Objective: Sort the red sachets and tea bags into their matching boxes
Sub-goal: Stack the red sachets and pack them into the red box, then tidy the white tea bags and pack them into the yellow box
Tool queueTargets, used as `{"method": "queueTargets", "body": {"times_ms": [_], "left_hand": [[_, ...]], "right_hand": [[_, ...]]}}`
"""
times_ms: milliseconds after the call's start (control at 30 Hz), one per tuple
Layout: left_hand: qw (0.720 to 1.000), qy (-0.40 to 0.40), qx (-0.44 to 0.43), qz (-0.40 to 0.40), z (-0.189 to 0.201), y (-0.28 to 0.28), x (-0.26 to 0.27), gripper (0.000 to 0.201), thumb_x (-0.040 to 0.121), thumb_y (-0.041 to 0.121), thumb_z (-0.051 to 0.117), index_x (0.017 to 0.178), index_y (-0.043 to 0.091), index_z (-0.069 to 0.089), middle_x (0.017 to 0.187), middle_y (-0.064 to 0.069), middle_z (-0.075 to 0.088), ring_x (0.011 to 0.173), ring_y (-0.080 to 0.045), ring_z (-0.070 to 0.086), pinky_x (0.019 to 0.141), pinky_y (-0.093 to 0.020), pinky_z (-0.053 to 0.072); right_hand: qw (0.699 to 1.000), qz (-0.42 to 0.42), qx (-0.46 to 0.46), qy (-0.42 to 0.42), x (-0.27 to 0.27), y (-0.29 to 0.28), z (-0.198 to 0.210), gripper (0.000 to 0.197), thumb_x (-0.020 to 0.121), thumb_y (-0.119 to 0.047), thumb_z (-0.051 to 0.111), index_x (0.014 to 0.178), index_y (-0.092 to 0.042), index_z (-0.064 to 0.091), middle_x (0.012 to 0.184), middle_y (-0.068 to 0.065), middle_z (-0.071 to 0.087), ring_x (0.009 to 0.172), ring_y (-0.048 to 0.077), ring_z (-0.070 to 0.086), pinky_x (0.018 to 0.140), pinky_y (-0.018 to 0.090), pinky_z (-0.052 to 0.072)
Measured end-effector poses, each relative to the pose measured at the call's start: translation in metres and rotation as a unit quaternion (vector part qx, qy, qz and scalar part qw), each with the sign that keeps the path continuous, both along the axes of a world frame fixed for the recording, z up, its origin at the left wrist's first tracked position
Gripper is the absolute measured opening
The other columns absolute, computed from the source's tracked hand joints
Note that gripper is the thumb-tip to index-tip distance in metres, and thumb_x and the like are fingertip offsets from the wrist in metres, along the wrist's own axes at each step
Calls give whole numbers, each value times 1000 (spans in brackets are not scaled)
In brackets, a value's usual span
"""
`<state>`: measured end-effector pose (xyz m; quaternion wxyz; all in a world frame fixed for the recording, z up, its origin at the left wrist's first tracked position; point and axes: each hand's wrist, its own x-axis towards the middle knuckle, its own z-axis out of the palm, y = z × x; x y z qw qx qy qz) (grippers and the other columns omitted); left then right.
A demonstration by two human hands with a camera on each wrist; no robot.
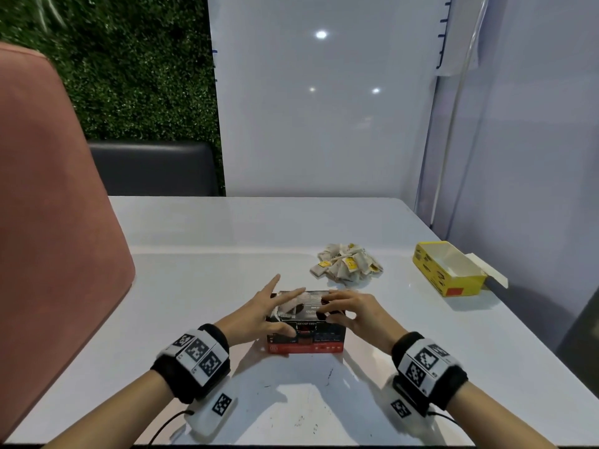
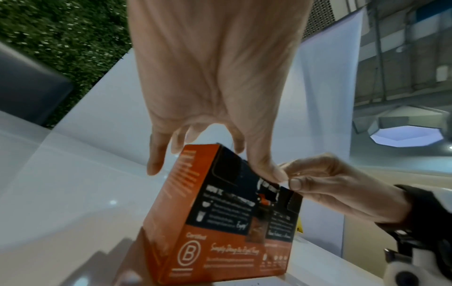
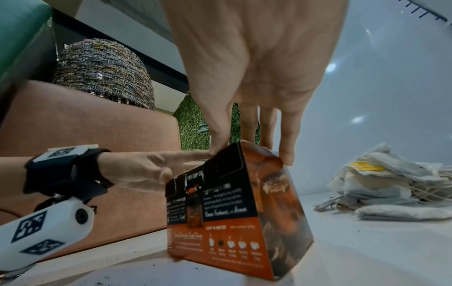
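Note:
A red and black box (image 1: 306, 343) stands at the near middle of the white table, its lid flaps down. My left hand (image 1: 269, 314) lies across the left of its top with fingers straight and spread, and its thumb (image 2: 266, 170) presses the lid's front edge. From the right, my right hand (image 1: 353, 311) covers the top with bent fingers, thumb (image 3: 217, 143) on the front edge and the other fingers over the far side. Behind the box lies a heap of white tea bags (image 1: 348, 265) with yellow tags. No red sachets show.
An open yellow box (image 1: 431, 273) sits at the right near the table's edge, its flap hanging toward the wall. A pink chair back (image 1: 48, 205) rises on the left. White panels close the table (image 1: 227, 254) at the back and right.

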<state>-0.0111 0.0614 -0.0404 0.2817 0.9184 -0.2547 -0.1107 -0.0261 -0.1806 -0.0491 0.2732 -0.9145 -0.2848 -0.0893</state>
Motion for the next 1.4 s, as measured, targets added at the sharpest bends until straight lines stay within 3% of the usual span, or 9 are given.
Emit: {"method": "queueTargets", "body": {"times_ms": [267, 400, 533, 700, 867, 1033, 1100, 1233, 1400], "left_hand": [[975, -115, 182, -61, -4, -14, -8, 65, 99, 15, 40, 140, 51, 5, 159, -2, -6, 146, -25, -8, 118, -40, 9], [970, -130, 201, -53, -11, -7, -1, 63, 100, 15, 37, 133, 58, 5, 159, -2, -5, 146, -24, -8, 118, -39, 9], [967, -122, 221, -23, -4, 11, 4, 58, 100, 17, 37, 145, 43, 11, 159, -3, -5, 146, -24, -7, 117, -36, 7], [967, -101, 233, 35, 4, 48, 38, 59, 100, 12, 37, 147, 37, 12, 159, -5, -4, 147, -26, -5, 117, -36, 7], [966, -97, 221, 89, 6, 72, 91, 61, 98, 4, 39, 148, 29, 17, 159, -6, -1, 147, -27, -1, 117, -34, 6], [968, -90, 207, 113, 4, 88, 134, 64, 94, -1, 40, 147, 29, 20, 159, -7, 2, 147, -27, 1, 118, -35, 6], [967, -92, 207, 118, 3, 88, 144, 64, 94, -1, 39, 148, 27, 19, 158, -8, 1, 146, -27, 0, 118, -33, 6], [968, -95, 201, 119, -1, 89, 152, 62, 95, -1, 38, 148, 27, 19, 158, -7, 0, 147, -27, -1, 118, -34, 6], [967, -82, 212, 116, 5, 87, 152, 64, 95, -2, 39, 148, 27, 18, 158, -7, 2, 147, -27, 0, 117, -35, 6]], "right_hand": [[1000, -2, -15, -2, 2, 1, 0, 25, 89, -21, 61, 112, -19, 67, 126, -1, 61, 115, 14, 54, 88, 15, 38], [999, -24, -8, 25, 8, -3, 7, 29, 90, -28, 59, 118, -21, 61, 124, -3, 61, 113, 14, 54, 95, 33, 46], [993, -83, 15, 82, 34, -19, 32, 51, 85, -31, 65, 131, -18, 48, 131, 4, 54, 118, 18, 51, 97, 32, 44], [962, -197, -86, 169, 106, -38, 52, 82, 80, -38, 69, 143, -13, 25, 135, 20, 44, 125, 34, 41, 102, 38, 34], [934, -229, -191, 197, 165, -22, 40, 77, 86, -36, 57, 147, -23, 12, 146, 16, 30, 131, 37, 33, 109, 46, 30], [907, -218, -293, 211, 237, -26, -13, 122, 37, -73, 68, 135, -54, -3, 155, 9, 12, 135, 37, 32, 109, 47, 33], [899, -197, -316, 232, 239, -19, -6, 122, 33, -73, 66, 133, -57, -1, 156, 6, 11, 134, 34, 36, 108, 45, 35], [890, -165, -370, 209, 230, -4, 15, 110, 33, -76, 64, 130, -54, 18, 143, -3, 40, 121, 28, 51, 101, 43, 43], [889, -155, -363, 233, 220, -3, 25, 110, 40, -70, 71, 136, -48, 23, 140, -4, 42, 123, 25, 49, 102, 40, 43]]}}
